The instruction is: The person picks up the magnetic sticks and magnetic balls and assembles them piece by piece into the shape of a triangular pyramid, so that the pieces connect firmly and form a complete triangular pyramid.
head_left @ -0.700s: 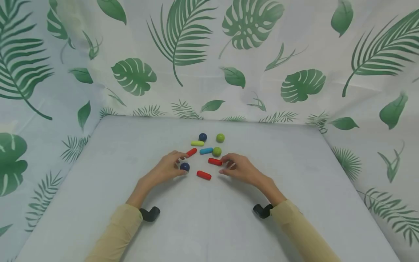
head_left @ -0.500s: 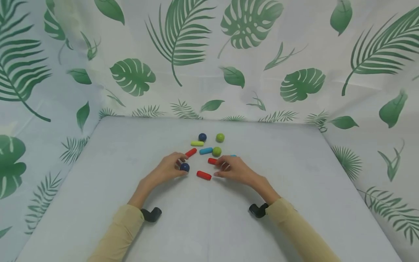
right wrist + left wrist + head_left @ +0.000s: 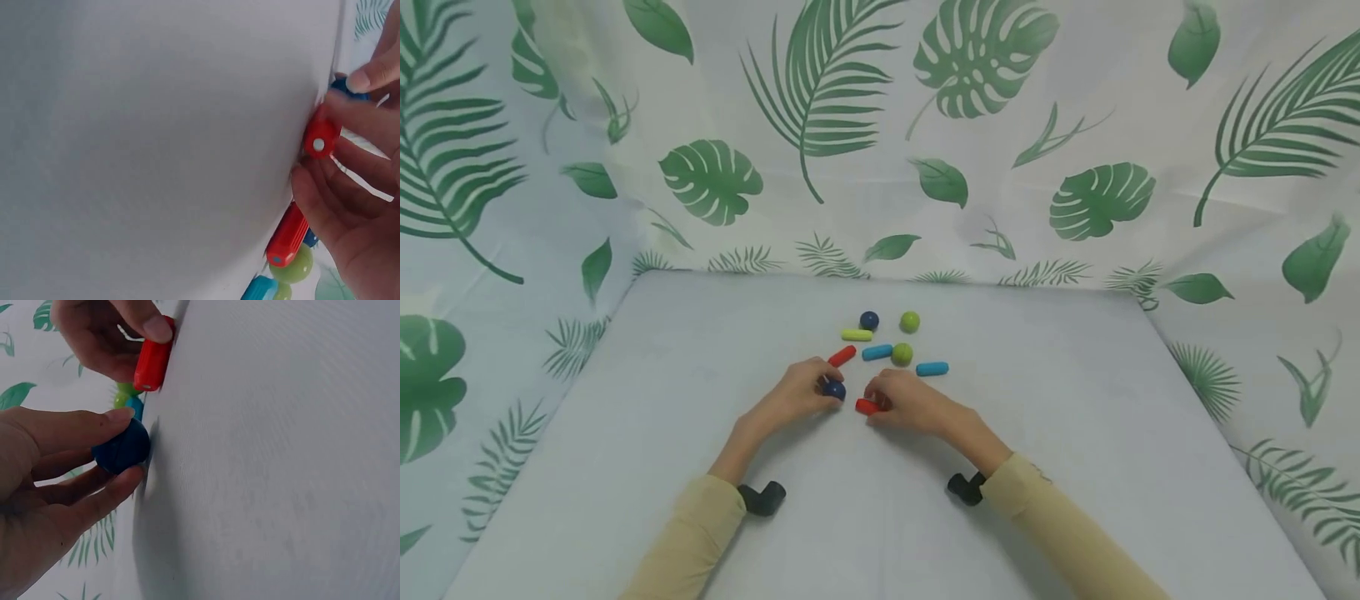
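My left hand (image 3: 799,390) pinches a dark blue ball (image 3: 835,391) between thumb and fingers; the left wrist view shows the ball (image 3: 125,449) just off or touching the table. Close to its right, my right hand (image 3: 913,403) holds a short red cylinder (image 3: 866,407). A small pale spot marks the end of that cylinder (image 3: 317,140) in the right wrist view. A second red cylinder (image 3: 289,232) lies beside the right hand and is hidden in the head view. Another red cylinder (image 3: 842,356) lies just beyond the left fingers.
Farther back lie two blue cylinders (image 3: 877,352), a yellow cylinder (image 3: 857,335), two green balls (image 3: 910,322) and another dark blue ball (image 3: 869,320). All rest on a white table (image 3: 880,517). A leaf-printed curtain (image 3: 850,192) surrounds its back and sides.
My right hand has moved left and nearer, onto the front red cylinder, uncovering a blue cylinder behind it. The left hand has shifted slightly right with the dark blue ball.
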A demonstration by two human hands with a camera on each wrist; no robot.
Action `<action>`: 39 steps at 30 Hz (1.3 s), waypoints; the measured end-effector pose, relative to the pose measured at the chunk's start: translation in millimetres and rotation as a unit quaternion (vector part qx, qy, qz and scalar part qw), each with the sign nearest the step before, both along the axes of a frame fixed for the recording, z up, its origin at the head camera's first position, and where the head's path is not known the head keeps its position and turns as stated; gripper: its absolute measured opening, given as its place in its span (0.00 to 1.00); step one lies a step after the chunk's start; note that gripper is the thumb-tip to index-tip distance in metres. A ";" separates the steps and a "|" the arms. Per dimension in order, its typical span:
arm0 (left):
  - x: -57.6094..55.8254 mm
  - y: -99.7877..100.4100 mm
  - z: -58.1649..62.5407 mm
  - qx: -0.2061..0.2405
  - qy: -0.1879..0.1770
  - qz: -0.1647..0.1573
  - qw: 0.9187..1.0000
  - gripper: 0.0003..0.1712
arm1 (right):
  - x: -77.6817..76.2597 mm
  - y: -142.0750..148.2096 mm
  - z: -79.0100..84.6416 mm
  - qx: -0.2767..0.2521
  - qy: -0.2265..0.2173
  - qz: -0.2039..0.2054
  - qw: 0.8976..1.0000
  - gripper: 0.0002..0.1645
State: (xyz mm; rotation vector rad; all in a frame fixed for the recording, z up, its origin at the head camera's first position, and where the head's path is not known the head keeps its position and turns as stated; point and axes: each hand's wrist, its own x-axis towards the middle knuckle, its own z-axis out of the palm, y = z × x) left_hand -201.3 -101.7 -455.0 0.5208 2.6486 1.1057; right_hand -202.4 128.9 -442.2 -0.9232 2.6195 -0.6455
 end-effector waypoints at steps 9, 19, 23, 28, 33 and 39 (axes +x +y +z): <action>1.5 5.2 -0.8 -0.007 0.004 0.003 1.000 0.20 | -2.0 -0.3 2.0 -0.005 0.046 0.007 0.999 0.12; 3.0 13.2 -1.2 -0.016 0.003 0.002 1.000 0.20 | -5.9 -2.2 -0.5 -0.020 0.065 0.033 0.997 0.13; 2.3 13.4 0.4 -0.017 0.000 0.005 1.000 0.20 | -6.8 -2.9 0.1 -0.027 0.072 0.042 0.996 0.13; 3.7 13.6 2.3 -0.017 0.002 0.007 1.000 0.20 | -5.7 0.8 5.5 -0.042 0.062 0.028 0.997 0.13; 4.3 12.2 2.1 -0.021 0.004 0.002 1.000 0.20 | -6.8 9.2 10.7 -0.053 0.041 -0.006 0.998 0.13; 4.9 10.6 4.2 -0.017 -0.006 0.006 1.000 0.21 | -12.2 25.2 12.2 -0.073 0.055 -0.032 0.995 0.11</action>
